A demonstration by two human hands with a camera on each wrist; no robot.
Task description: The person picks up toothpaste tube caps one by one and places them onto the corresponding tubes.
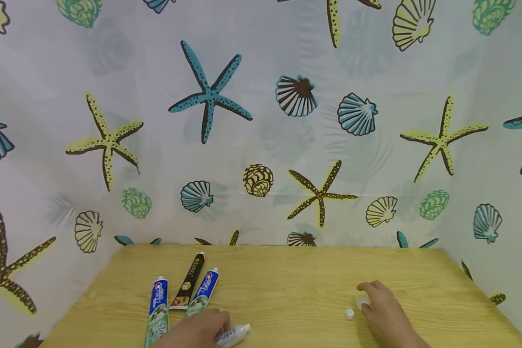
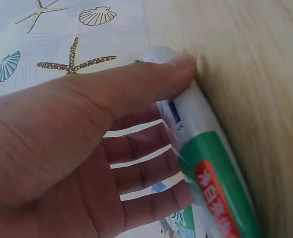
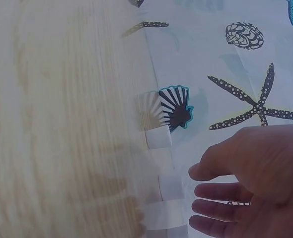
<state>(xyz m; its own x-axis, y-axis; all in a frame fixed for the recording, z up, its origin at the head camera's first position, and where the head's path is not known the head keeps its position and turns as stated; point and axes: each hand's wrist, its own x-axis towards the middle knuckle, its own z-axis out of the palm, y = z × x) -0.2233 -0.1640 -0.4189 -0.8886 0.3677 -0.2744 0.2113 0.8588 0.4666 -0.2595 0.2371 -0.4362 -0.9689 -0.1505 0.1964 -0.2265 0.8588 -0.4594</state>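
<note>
At the table's front, my left hand (image 1: 200, 328) grips a white toothpaste tube (image 1: 234, 335). In the left wrist view, the thumb presses on the tube (image 2: 206, 163) and the fingers reach behind it; a green band with a red label shows. Farther right, my right hand (image 1: 384, 311) is beside a round white piece (image 1: 363, 302), which lies between thumb and fingers; whether they touch it I cannot tell. A small white cap (image 1: 350, 314) sits just left of it. In the right wrist view, the right hand (image 3: 256, 183) has its fingers loosely extended, nothing visible in them.
Left of my left hand lie a blue-and-green toothpaste tube (image 1: 158, 309), a black tube (image 1: 188, 282) and another blue-and-green tube (image 1: 205, 290), roughly side by side. The wooden table (image 1: 287, 280) is bordered by a white curtain (image 1: 261, 145) with starfish and shells.
</note>
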